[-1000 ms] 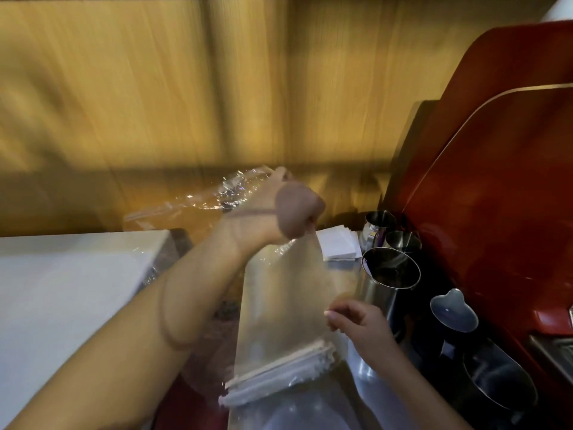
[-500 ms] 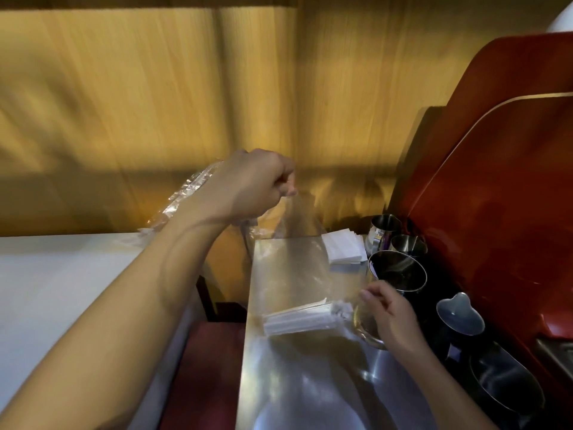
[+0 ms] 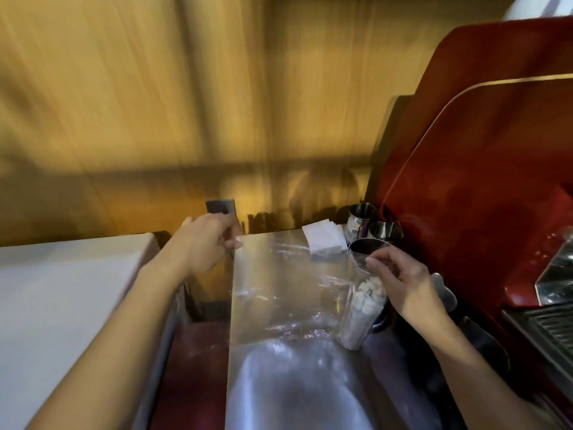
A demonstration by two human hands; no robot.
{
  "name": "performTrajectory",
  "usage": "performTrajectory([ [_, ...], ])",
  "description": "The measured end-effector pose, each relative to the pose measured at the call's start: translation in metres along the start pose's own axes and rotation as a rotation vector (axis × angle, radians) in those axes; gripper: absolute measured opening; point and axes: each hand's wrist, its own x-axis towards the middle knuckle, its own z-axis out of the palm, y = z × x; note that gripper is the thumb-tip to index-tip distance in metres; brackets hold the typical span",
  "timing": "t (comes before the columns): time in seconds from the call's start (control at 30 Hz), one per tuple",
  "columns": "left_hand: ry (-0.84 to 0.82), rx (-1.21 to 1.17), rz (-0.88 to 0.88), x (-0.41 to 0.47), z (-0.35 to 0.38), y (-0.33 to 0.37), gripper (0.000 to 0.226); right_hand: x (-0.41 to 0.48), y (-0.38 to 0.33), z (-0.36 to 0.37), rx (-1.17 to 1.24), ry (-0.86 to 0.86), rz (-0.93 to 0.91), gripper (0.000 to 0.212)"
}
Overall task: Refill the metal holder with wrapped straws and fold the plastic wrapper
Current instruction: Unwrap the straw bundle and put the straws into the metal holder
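A clear plastic wrapper (image 3: 279,290) is stretched flat and low over the steel counter between my two hands. My left hand (image 3: 207,243) pinches its far left corner at the counter's edge. My right hand (image 3: 403,280) grips the wrapper's right end, just by the rim of the metal holder (image 3: 356,248). A bundle of white wrapped straws (image 3: 362,311) stands tilted, almost upright, inside the wrapper's right end under my right hand. Whether the straws are inside the holder or in front of it I cannot tell through the plastic.
A stack of white napkins (image 3: 324,240) lies at the back of the steel counter (image 3: 294,389). Two small metal jugs (image 3: 361,217) (image 3: 384,231) stand behind the holder. A red espresso machine (image 3: 480,181) fills the right side. To the left is a white counter (image 3: 62,305).
My left hand came down from chest height to the counter's left edge, pulling the wrapper flat. The straw bundle slid right and tipped from lying to nearly upright by the holder.
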Motion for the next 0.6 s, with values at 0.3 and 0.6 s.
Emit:
performTrajectory([
  [0.3, 0.133, 0.103, 0.303, 0.006, 0.025, 0.074, 0.048, -0.001, -0.005, -0.002, 0.103, -0.047, -0.018, 0.008],
  [0.6, 0.048, 0.064, 0.306, 0.024, 0.047, 0.103, 0.021, -0.017, 0.017, -0.01, 0.23, 0.099, 0.142, 0.027],
])
